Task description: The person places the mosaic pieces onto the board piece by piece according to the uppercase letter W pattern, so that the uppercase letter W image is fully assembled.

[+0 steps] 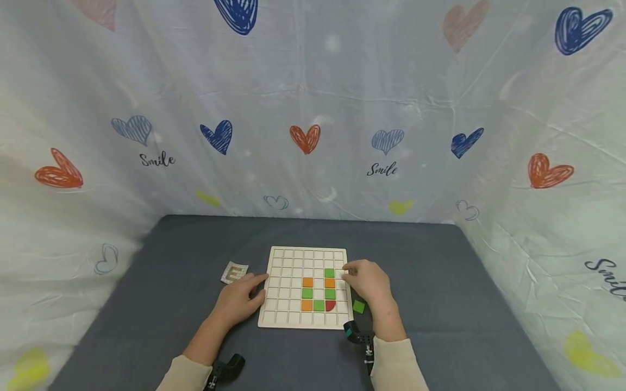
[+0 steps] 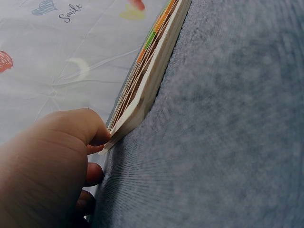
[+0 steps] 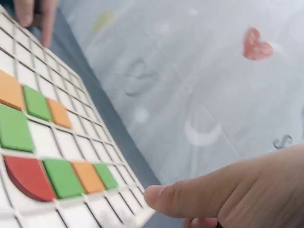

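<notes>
A pale wooden grid board (image 1: 285, 288) lies flat on the table. Several green tiles (image 1: 330, 272), several orange tiles (image 1: 307, 282) and one red tile (image 1: 330, 306) with a rounded edge sit in its cells. Along the board's left side, my left hand (image 1: 237, 302) rests with thumb and index finger against the edge; the left wrist view shows its fingertips at a board corner. At the opposite side, my right hand (image 1: 370, 282) has thumb (image 3: 185, 197) and index finger at the right edge, a small gap between them. No tile shows in either hand.
A loose green tile (image 1: 358, 307) lies right of the board, beside the right wrist. Past the left hand is a small printed card (image 1: 235, 272). Dark grey cloth (image 1: 440, 304) covers the table, and a white curtain (image 1: 337, 179) with hearts hangs around it.
</notes>
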Available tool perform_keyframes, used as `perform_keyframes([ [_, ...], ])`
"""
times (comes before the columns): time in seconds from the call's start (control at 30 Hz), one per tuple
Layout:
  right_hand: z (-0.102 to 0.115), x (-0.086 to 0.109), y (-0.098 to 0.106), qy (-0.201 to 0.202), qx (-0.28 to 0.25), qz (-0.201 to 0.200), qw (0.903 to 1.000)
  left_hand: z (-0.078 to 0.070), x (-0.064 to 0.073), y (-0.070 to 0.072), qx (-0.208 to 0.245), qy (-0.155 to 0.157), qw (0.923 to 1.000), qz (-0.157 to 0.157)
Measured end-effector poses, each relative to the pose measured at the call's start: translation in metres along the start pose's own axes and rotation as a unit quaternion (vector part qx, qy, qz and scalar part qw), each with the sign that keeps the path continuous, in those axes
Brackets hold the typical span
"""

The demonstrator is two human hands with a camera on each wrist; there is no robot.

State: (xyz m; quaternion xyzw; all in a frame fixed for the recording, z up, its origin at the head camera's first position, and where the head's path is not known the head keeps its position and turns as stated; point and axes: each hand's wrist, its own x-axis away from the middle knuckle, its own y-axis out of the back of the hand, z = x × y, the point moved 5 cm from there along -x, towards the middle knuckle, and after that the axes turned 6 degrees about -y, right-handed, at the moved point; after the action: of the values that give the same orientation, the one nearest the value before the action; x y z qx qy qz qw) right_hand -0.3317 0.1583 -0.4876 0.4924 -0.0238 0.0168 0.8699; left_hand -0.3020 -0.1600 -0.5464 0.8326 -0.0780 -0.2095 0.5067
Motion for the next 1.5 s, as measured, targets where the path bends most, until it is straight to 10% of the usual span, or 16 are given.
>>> perform_keyframes([
  [0.43, -0.050, 0.004, 0.010, -0.074, -0.031, 0.100, 0.9918, 0.001, 0.002, 0.002, 0.006, 0.008, 0.9999, 0.002],
  [0.83, -0.052, 0.001, 0.010, -0.065, -0.014, 0.062, 0.9959, -0.001, 0.000, 0.003, 0.005, 0.004, 1.0000, 0.004],
  [1.17, 0.001, 0.012, 0.006, 0.030, -0.053, 0.061, 0.9962, -0.002, 0.001, 0.004, 0.011, 0.007, 0.9999, 0.005],
  [1.5, 0.061, 0.029, -0.033, 0.159, 0.023, 0.107, 0.9812, -0.002, 0.000, 0.003, 0.013, 0.003, 0.9999, 0.006],
])
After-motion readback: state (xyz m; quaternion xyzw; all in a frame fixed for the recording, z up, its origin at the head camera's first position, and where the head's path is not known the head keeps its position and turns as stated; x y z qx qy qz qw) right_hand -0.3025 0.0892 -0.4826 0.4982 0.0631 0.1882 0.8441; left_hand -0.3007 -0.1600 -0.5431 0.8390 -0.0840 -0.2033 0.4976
